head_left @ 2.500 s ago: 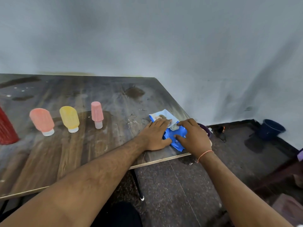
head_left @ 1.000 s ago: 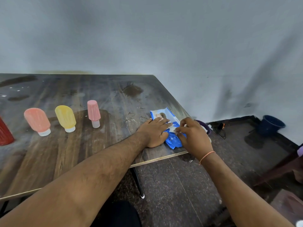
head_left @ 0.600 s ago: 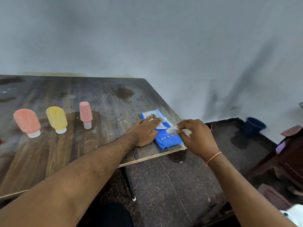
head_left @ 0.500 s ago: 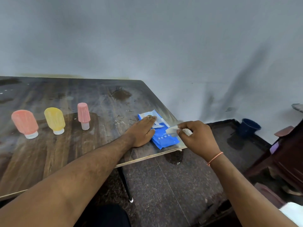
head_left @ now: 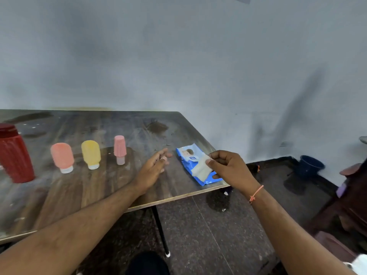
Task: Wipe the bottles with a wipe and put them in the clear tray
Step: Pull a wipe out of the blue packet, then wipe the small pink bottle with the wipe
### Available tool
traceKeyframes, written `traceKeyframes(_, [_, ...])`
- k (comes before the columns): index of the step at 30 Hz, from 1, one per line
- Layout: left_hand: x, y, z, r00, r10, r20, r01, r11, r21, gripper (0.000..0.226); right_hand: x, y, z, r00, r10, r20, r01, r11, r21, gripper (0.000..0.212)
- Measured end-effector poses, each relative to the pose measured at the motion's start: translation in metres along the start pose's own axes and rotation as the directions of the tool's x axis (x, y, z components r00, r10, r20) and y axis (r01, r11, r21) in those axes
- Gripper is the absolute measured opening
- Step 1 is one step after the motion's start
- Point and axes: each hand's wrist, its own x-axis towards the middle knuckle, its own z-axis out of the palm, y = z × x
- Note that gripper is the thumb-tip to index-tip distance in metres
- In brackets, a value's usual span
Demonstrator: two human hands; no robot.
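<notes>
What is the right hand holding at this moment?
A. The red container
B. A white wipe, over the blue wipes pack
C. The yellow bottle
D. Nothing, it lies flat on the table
B: the right hand pinches a white wipe just above the blue wipes pack, while the yellow bottle and red container stand untouched on the table.

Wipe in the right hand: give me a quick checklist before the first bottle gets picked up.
1. Wipe pinched in right hand: ok.
2. Wipe fully clear of the blue wipes pack: cannot tell.
3. Left hand free, fingers relaxed above the table: ok.
4. Pink bottle, yellow bottle and salmon bottle standing cap-down, apart: ok.
5. Clear tray in view: not ok.
</notes>
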Motion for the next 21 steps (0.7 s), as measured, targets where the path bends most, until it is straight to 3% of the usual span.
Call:
traceKeyframes(7, [-0.064,0.022,-0.073,0.978,-0.200,-0.052,0.172,0.928,-0.330,0.055,0.019,-0.013,0.114,0.980,-0.008,0.201,-0.032,0.980,0.195,0.009])
traceKeyframes(11, [-0.098,0.029,-0.110,0.979,-0.188,0.079,0.199,0.964,-0.175,0.081,0.025,-0.024,0.184,0.949,-0.038,0.313,-0.032,0.976,0.216,0.013])
traceKeyframes(14, [-0.114,0.042,-0.126,0.985,-0.116,0.124,0.111,0.993,0.047,0.068,0.028,-0.031,0.225,0.927,-0.110,0.359,0.039,0.979,0.201,0.015])
traceKeyframes(17, [-0.121,0.043,-0.138,0.988,-0.142,0.056,0.125,0.964,0.233,0.053,0.029,-0.033,0.251,0.923,-0.124,0.364,0.033,0.969,0.246,0.016])
traceKeyframes(21, [-0.125,0.039,-0.154,0.973,-0.230,0.012,0.221,0.946,0.238,0.036,0.029,-0.030,0.262,0.936,-0.080,0.342,-0.024,0.957,0.291,0.019])
